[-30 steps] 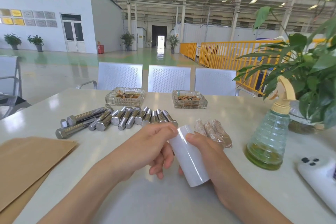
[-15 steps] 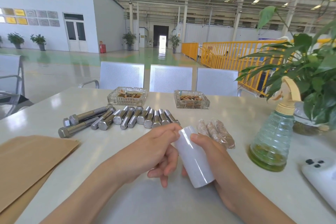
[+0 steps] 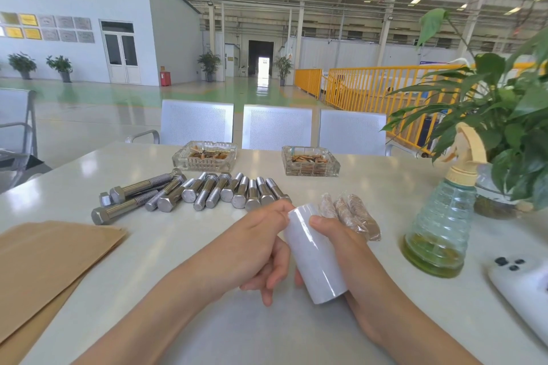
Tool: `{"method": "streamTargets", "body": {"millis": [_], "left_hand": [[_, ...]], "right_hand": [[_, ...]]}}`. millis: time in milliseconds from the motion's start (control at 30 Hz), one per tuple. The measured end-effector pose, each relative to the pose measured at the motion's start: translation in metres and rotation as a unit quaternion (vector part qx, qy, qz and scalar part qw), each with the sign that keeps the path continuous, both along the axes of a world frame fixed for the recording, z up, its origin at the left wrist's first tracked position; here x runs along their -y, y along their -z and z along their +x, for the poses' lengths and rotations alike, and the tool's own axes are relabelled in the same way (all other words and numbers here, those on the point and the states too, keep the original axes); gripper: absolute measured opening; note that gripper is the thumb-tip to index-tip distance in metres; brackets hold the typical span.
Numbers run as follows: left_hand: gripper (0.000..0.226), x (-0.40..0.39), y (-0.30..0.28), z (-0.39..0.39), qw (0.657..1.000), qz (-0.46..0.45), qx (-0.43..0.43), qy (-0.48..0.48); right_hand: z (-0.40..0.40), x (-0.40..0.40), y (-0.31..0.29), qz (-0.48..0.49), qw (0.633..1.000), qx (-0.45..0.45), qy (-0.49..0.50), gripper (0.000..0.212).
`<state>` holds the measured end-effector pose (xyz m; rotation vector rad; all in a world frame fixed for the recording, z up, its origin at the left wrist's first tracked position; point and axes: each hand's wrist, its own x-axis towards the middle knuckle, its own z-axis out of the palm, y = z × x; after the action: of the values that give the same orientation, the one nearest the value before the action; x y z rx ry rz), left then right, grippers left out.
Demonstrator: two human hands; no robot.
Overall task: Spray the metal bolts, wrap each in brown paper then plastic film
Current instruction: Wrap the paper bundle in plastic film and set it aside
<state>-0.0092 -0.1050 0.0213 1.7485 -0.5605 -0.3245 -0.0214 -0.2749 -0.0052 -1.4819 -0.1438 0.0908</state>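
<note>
A white roll of plastic film (image 3: pixel 315 255) is held tilted above the table's middle. My right hand (image 3: pixel 341 241) grips it from the right, thumb on top. My left hand (image 3: pixel 255 243) touches the roll's upper left edge with its thumb and forefinger, the other fingers curled below. Several bare metal bolts (image 3: pixel 189 192) lie in a row beyond my hands. Three wrapped bolts (image 3: pixel 353 215) lie just right of the roll. Brown paper sheets (image 3: pixel 44 264) lie at the left. The spray bottle (image 3: pixel 439 222) with green liquid stands at the right.
Two glass ashtrays (image 3: pixel 204 155) (image 3: pixel 310 160) sit at the far side of the white table (image 3: pixel 166 246). A potted plant (image 3: pixel 510 133) stands at the right behind the bottle. A white phone (image 3: pixel 522 287) lies at the right edge. Metal chairs line the far edge.
My left fingers have shifted slightly along the roll's top edge. The view has tilted down a little; the objects on the table have not moved.
</note>
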Motion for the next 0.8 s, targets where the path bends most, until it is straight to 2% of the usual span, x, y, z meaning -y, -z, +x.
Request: {"method": "streamTargets", "body": {"millis": [300, 433, 700, 800], "left_hand": [[0.025, -0.0005, -0.0015, -0.0009, 1.0, -0.001, -0.005, 0.005], [0.042, 0.0022, -0.0004, -0.0019, 1.0, 0.012, -0.015, -0.015], [0.027, 0.0018, 0.0015, 0.0027, 1.0, 0.001, -0.01, -0.014], [0.031, 0.0003, 0.0029, 0.0042, 0.999, 0.006, 0.018, -0.033]], "right_hand": [[0.0033, 0.002, 0.0026, -0.003, 1.0, -0.002, 0.003, 0.045], [0.0038, 0.0022, 0.003, -0.007, 1.0, 0.002, 0.0, 0.045], [0.0044, 0.0025, 0.003, -0.003, 1.0, 0.005, 0.004, 0.044], [0.0051, 0.0019, 0.0044, -0.006, 1.0, 0.013, 0.014, 0.042]]}}
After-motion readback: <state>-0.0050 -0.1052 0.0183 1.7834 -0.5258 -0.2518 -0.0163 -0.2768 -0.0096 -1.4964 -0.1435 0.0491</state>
